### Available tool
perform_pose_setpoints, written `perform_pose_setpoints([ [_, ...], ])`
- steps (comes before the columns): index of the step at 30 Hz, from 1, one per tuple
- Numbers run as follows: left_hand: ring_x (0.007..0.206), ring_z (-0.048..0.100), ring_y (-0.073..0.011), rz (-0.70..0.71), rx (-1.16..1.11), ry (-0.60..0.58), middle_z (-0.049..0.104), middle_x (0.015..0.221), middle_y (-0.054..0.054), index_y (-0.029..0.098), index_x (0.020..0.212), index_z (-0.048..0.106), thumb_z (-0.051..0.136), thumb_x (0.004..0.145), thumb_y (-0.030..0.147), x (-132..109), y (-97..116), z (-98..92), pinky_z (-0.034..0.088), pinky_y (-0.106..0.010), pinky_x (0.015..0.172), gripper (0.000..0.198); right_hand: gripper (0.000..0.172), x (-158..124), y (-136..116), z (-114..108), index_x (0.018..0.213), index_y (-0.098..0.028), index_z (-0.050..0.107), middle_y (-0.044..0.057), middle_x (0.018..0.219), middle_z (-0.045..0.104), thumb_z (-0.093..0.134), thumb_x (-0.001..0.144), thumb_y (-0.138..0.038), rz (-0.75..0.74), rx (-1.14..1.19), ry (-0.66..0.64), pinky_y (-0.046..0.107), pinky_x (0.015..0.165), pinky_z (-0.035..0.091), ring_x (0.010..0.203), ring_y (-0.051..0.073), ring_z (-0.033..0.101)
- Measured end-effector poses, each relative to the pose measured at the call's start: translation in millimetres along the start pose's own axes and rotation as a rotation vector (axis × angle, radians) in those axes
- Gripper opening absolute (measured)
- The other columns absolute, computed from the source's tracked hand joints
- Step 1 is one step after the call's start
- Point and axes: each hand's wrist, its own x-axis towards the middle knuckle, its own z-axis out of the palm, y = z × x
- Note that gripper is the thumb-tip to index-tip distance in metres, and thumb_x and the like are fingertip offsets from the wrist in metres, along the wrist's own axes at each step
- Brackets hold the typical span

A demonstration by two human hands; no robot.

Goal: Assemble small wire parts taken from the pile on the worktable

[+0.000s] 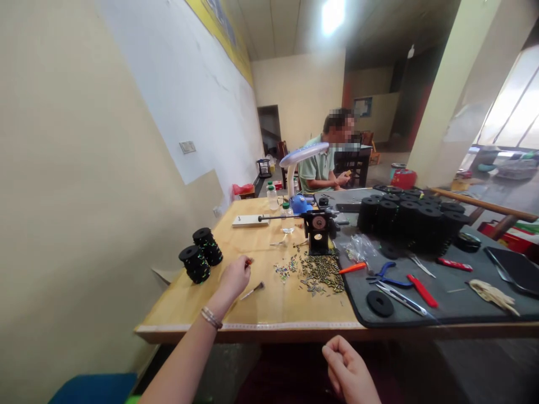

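Observation:
My left hand (236,276) is over the wooden table (240,308), its fingers pinched together. Something small and reddish shows at the fingertips, too small to name. Just right of that wrist lies a small brush (254,290) with dark bristles. Two black spools (195,265) wound with dark, green-flecked strands stand left of the hand. My right hand (347,365) is in front of the table edge, below the tabletop, with its fingers curled closed; whatever may be in them is hidden. Small metal parts (324,269) lie heaped on the wood ahead, beside tiny coloured pieces (283,270).
A black winding device (319,230) with a long rod and a desk lamp (291,179) stand at the back. On the grey mat (366,308) are pliers (391,275), tweezers (402,298), a glove (492,294) and several black spools (408,219). Another person (322,168) sits beyond.

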Motion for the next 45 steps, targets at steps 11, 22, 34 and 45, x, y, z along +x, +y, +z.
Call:
perform_pose_setpoints([
  [11, 0.111, 0.052, -0.0241, 0.035, 0.05, 0.011, 0.064, 0.113, -0.013, 0.017, 0.106, 0.06, 0.045, 0.08, 0.008, -20, 13, 3.6, 0.036, -0.035, 0.094, 0.031, 0.058, -2, 4, -4, 0.065, -0.022, 0.042, -0.015, 0.032, 0.026, 0.063, 0.057, -0.074, 0.086, 0.067, -0.007, 0.017, 0.035, 0.007, 0.032, 0.002, 0.013],
  [22, 0.078, 0.061, -0.0204, 0.017, -0.347, -0.123, 0.064, 0.082, -0.008, 0.014, 0.092, 0.058, 0.048, 0.079, 0.018, -63, 15, 37.8, 0.046, -0.031, 0.072, 0.017, 0.048, -9, -1, 1, 0.072, -0.02, 0.044, 0.0, 0.06, 0.066, 0.065, 0.067, -0.063, 0.05, 0.112, -0.021, 0.016, 0.031, 0.011, 0.029, 0.0, 0.024],
  [34, 0.052, 0.046, -0.0074, -0.379, -1.308, -0.565, 0.057, 0.063, 0.003, 0.016, 0.071, 0.055, 0.069, 0.068, 0.025, -168, 85, 70.4, 0.035, -0.019, 0.05, 0.017, 0.041, -15, -12, 17, 0.065, -0.019, 0.048, -0.01, 0.044, 0.042, 0.069, 0.067, -0.053, 0.041, 0.081, 0.052, 0.018, 0.038, 0.016, 0.037, 0.004, 0.025],
  [45, 0.058, 0.049, -0.0109, -0.217, -1.174, -0.502, 0.051, 0.064, 0.004, 0.019, 0.069, 0.048, 0.067, 0.073, 0.035, -175, 90, 75.3, 0.04, -0.021, 0.052, 0.025, 0.037, -13, -1, 12, 0.064, -0.018, 0.052, -0.007, 0.05, 0.045, 0.067, 0.071, -0.051, -0.076, -0.104, 0.059, 0.021, 0.045, 0.03, 0.044, 0.008, 0.037],
])
